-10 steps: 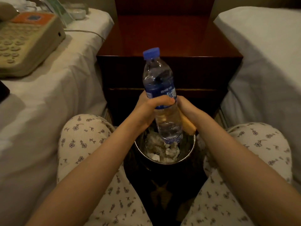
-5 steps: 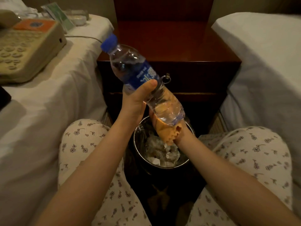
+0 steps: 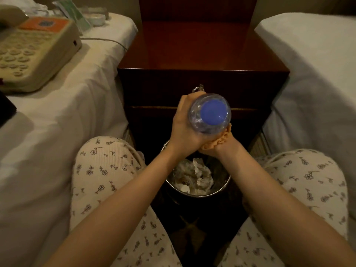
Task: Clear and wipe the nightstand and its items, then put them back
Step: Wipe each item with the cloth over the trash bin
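A clear water bottle (image 3: 196,120) with a blue cap (image 3: 213,112) points its cap straight at the camera, in front of the nightstand's drawer. My left hand (image 3: 183,130) grips the bottle's body from the left. My right hand (image 3: 217,146) is mostly hidden under the bottle and holds an orange cloth (image 3: 221,138) against its lower part. The dark wooden nightstand (image 3: 202,54) stands between two beds with nothing on its top.
A beige telephone (image 3: 34,53) lies on the left bed (image 3: 57,116) with a green card (image 3: 73,14) and small white items behind it. A metal bin (image 3: 227,182) with crumpled tissues sits between my knees. The right bed (image 3: 312,74) is white.
The bottle went from upright, to tilted with its cap to the upper left, to cap pointing at the camera. The cloth hand stayed at its lower end.
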Tool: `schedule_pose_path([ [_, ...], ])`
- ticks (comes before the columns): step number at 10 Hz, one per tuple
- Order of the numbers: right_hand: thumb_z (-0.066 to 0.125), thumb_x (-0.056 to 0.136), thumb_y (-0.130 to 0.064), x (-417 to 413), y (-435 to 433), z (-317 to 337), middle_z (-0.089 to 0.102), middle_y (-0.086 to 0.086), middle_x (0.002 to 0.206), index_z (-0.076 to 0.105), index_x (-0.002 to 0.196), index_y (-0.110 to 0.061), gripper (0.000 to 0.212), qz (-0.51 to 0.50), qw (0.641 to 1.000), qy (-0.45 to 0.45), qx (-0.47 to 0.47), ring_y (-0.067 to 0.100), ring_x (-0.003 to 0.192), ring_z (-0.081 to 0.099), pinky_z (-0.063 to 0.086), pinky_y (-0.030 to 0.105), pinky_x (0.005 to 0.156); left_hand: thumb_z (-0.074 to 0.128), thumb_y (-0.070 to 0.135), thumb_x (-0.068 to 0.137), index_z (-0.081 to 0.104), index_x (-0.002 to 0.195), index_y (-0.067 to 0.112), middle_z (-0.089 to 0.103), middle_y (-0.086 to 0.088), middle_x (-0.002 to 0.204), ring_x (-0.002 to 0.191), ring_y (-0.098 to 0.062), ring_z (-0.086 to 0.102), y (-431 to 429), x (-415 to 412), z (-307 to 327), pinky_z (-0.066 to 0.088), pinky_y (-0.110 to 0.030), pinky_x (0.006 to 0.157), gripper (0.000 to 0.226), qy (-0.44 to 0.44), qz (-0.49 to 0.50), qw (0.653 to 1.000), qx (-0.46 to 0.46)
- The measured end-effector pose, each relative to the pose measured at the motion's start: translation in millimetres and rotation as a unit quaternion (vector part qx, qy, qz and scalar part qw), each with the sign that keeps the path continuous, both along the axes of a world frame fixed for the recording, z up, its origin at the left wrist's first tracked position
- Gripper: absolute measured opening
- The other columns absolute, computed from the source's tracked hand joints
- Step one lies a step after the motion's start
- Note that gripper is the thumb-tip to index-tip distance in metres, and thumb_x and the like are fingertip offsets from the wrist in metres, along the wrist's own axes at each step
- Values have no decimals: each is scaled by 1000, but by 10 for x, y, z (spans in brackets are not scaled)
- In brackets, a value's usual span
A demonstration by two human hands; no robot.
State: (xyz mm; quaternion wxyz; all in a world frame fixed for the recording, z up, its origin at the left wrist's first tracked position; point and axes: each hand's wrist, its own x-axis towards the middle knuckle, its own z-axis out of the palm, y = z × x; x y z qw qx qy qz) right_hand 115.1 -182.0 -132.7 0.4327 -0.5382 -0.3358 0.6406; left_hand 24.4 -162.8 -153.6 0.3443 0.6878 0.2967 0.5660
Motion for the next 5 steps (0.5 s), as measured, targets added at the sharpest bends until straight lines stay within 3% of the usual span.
schedule_pose_path([
  [1, 22, 102, -17, 133, 158, -58, 57, 12, 43, 59, 51, 0, 65, -121, 922, 362, -63, 18, 35, 59, 44, 20, 32, 79, 25, 59, 47, 115, 21, 50, -15, 114, 107, -7, 55, 45, -1, -34, 49, -25, 94, 65, -2, -9, 1000, 7],
  [2, 20, 100, -18, 91, 266, -128, 62, 17, 62, 58, 71, 1, 52, -171, 943, 267, -100, 26, 63, 58, 51, 30, 50, 79, 31, 56, 45, 114, 24, 54, -17, 114, 104, -13, 58, 62, -58, -51, 50, -22, 92, 68, 10, 24, 1000, -17],
  [3, 22, 100, -21, -8, 308, -432, 62, 19, 66, 60, 75, 8, 55, -254, 958, 119, -55, 27, 66, 61, 52, 27, 53, 77, 37, 55, 46, 113, 21, 57, -7, 111, 101, 1, 58, 25, -91, -45, 45, -10, 89, 67, 10, 46, 998, -49],
  [4, 38, 95, -33, -59, 344, -615, 59, 23, 109, 47, 111, -4, 34, -277, 957, -63, 62, 34, 97, 60, 50, 45, 81, 78, 32, 57, 46, 114, 22, 55, 6, 110, 101, 9, 56, 9, -96, -7, 45, -8, 88, 67, 12, 26, 997, -66],
  [5, 41, 94, -35, -61, 333, -697, 63, 19, 110, 52, 114, -7, 36, -234, 960, -116, 103, 32, 100, 61, 48, 48, 87, 85, 19, 51, 43, 128, -1, 57, -6, 121, 108, -2, 58, 84, -170, 19, 49, -17, 92, 90, -20, 15, 990, -136],
])
